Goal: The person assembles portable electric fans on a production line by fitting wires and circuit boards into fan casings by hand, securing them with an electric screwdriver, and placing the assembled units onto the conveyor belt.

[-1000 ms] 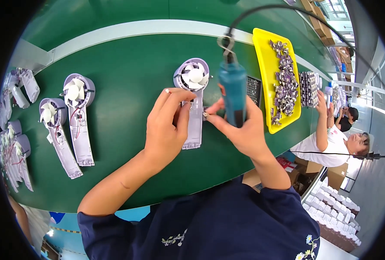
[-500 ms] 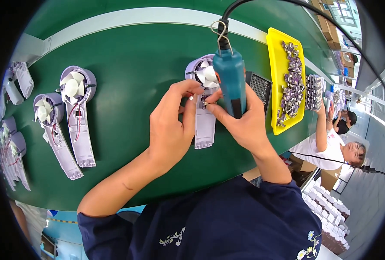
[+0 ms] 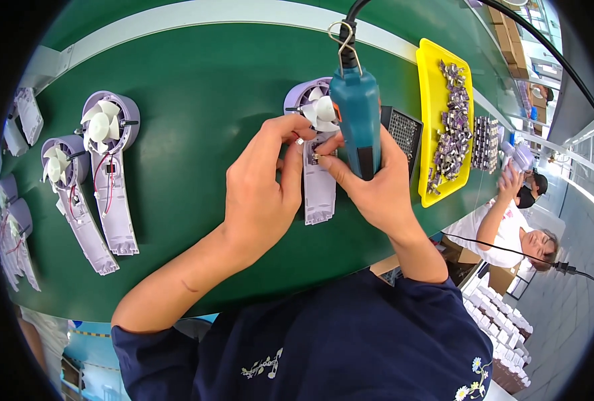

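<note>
Lilac hand-fan shell (image 3: 318,180): lying flat on the green belt (image 3: 196,160) right in front of you, round head away from you, white blades (image 3: 322,110) showing, handle pointing back toward you. You are pinning it with your left hand (image 3: 260,190), fingers curled over its left edge and thumb side pressing near the open handle cavity. Your right hand (image 3: 370,180) is closing fully around a teal powered screwdriver (image 3: 357,120), holding it upright over the shell's neck; its tip is hidden behind your fingers, so contact with the shell cannot be told. A black cable and a metal hook are rising from the tool's top.

Just right of the tool: a small black perforated tray (image 3: 404,134), partly blocked by your right hand. Beyond it, a long yellow plastic tray (image 3: 434,87) is holding a heap of small grey metal parts.

Well to your left: two more open lilac fan shells (image 3: 103,180), smooth moulded plastic, red and black wires showing inside. More shells are crowding the far left rim.

At the right edge, another person in a white shirt (image 3: 504,234) is reaching up toward the belt.
</note>
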Available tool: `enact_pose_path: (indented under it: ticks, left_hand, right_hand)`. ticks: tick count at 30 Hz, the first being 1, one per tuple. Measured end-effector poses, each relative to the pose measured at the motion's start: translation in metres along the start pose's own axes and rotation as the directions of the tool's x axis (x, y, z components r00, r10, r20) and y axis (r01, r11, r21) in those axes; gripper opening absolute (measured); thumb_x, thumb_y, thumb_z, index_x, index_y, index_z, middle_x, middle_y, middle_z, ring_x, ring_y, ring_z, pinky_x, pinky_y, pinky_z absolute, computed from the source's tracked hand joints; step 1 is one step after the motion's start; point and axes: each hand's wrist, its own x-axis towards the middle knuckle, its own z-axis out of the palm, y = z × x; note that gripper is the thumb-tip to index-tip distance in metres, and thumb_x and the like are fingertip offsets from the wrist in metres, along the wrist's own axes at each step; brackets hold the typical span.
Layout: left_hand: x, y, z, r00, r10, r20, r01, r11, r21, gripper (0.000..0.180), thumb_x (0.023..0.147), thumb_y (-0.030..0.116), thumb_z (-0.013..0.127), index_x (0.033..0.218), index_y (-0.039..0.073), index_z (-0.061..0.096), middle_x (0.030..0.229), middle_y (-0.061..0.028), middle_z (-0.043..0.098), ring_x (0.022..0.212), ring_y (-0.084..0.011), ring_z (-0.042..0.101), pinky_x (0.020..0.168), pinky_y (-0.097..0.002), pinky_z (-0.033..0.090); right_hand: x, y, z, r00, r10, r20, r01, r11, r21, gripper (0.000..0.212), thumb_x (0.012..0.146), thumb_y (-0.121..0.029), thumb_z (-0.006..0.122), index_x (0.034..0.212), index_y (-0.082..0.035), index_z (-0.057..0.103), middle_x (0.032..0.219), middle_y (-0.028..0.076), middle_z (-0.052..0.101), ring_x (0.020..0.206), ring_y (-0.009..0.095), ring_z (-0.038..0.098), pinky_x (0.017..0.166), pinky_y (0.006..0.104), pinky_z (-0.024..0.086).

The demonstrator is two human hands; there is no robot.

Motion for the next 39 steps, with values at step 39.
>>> enact_pose_path:
  ticks: [39]
  left_hand:
    - [0.001, -0.005, 0.002, 0.997, 0.074, -0.022, -0.072, 0.995, 0.062, 0.022, 0.093, -0.009, 0.057, 0.111, 0.002, 0.057, 0.094, -0.0112, 0.068, 0.076, -0.0259, 0.069, 0.062, -0.0337, 0.054]
  right_hand:
    - [-0.002, 0.001, 0.004, 0.999, 0.029, -0.027, -0.032, 0.992, -0.123, 0.028, 0.087, 0.000, 0.074, 0.111, 0.000, 0.060, 0.095, 0.004, 0.072, 0.090, 0.011, 0.066, 0.083, 0.0284, 0.053]
